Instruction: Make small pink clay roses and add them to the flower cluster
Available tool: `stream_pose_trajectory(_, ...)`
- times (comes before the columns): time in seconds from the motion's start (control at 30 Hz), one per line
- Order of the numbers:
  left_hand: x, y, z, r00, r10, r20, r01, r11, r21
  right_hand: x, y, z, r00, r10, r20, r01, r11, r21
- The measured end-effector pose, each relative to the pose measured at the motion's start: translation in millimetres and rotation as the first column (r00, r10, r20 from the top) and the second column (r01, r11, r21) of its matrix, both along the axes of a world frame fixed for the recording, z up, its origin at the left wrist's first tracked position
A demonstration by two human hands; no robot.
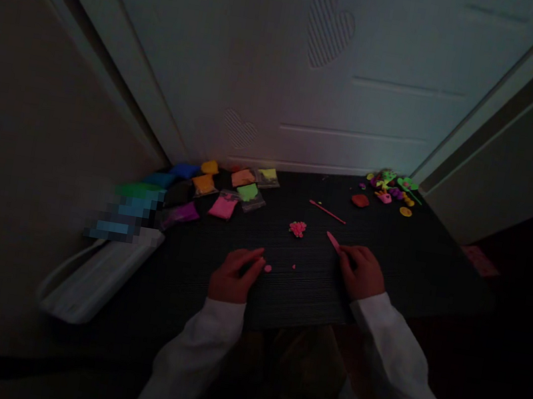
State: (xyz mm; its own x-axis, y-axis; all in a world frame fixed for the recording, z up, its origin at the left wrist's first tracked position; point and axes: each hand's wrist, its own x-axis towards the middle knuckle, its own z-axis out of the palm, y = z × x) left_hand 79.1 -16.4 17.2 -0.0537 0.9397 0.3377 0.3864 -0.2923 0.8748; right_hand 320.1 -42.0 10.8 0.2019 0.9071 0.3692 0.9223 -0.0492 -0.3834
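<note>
My right hand (pixel 363 273) is closed round the handle end of a pink modelling-clay knife (pixel 333 241), its blade pointing up and left above the dark table. Left of it, my left hand (pixel 235 275) rests near the table's front with fingers curled and fingertips close together; whether something small is between them I cannot make out. A small flattened pink clay piece (pixel 268 268) lies right beside those fingertips. Between the hands there is a tiny pink clay bit (pixel 293 266). Farther back sits a pink clay cluster with pale green edges (pixel 297 229), touched by neither hand.
A thin pink stick tool (pixel 328 211) lies behind the cluster. Bags of coloured clay, one pink (pixel 223 205), fill the back left. A white power strip (pixel 100 274) stands at the left edge. Small clay figures (pixel 387 180) and a red lump (pixel 360 201) are at the back right.
</note>
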Motion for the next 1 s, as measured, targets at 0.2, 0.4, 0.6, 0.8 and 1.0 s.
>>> stream_pose_trajectory(0.2, -14.2, -6.3, 4.3, 0.977, 0.114, 0.18, -0.09, 0.986, -0.137, 1.0, -0.1, -2.3, 1.0, 0.014, 0.001, -0.014, 1.0, 0.028)
stream_pose_trajectory(0.4, -10.4, -7.2, 3.6, 0.943, 0.117, 0.31, -0.044, 0.972, -0.233, 2.7, 1.0, -3.2, 0.999, 0.039, -0.008, -0.039, 0.998, 0.044)
stream_pose_trajectory(0.6, -9.5, -6.5, 1.6, 0.898, 0.129, 0.421, 0.004, 0.954, -0.301, 1.6, -0.5, -3.1, 0.999, 0.022, -0.024, -0.02, 0.998, 0.051)
stream_pose_trajectory(0.8, -9.8, -6.7, 0.0, 0.898, 0.106, 0.426, 0.022, 0.958, -0.285, 1.6, -0.1, -1.4, 0.999, 0.026, -0.028, -0.025, 0.999, 0.044)
stream_pose_trajectory(1.0, -9.3, -5.2, -0.5, 0.92, 0.096, 0.381, 0.011, 0.963, -0.269, 1.6, -0.5, -1.4, 0.999, 0.027, -0.032, -0.026, 0.998, 0.05)
